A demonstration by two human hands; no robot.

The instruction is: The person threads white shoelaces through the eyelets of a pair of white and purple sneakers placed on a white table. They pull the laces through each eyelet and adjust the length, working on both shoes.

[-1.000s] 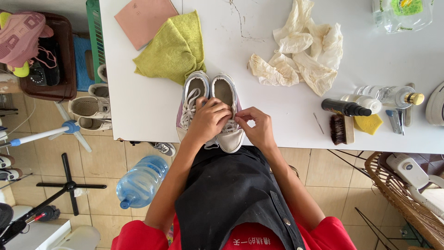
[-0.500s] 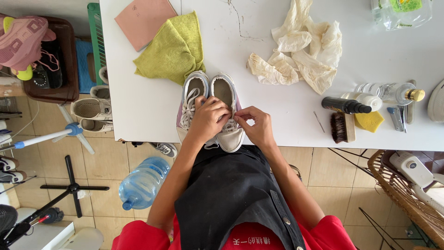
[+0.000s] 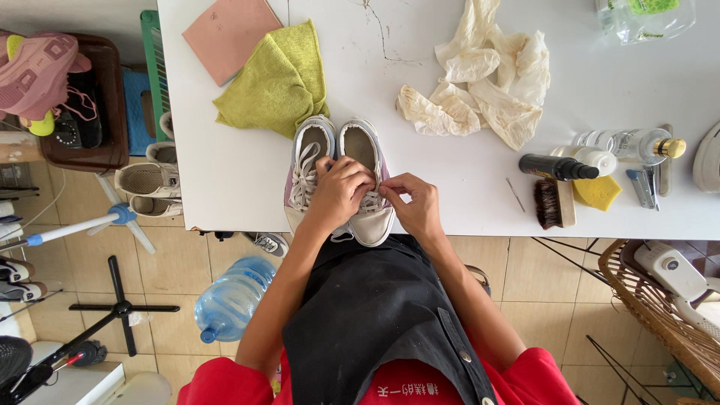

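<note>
Nothing has shifted since a second ago: left hand (image 3: 339, 191) and right hand (image 3: 415, 204) stay pinched on the laces (image 3: 371, 201) of the right-side shoe (image 3: 366, 180), at the table (image 3: 240, 172) edge, six o'clock of the green cloth (image 3: 277, 79); the lace work is mid-step

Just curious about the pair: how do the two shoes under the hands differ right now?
The left shoe lies mostly uncovered, its white laces plain to see; the right shoe has both the left hand and right hand at its laces. Both are pale sneakers, side by side at the white table's edge.
</note>
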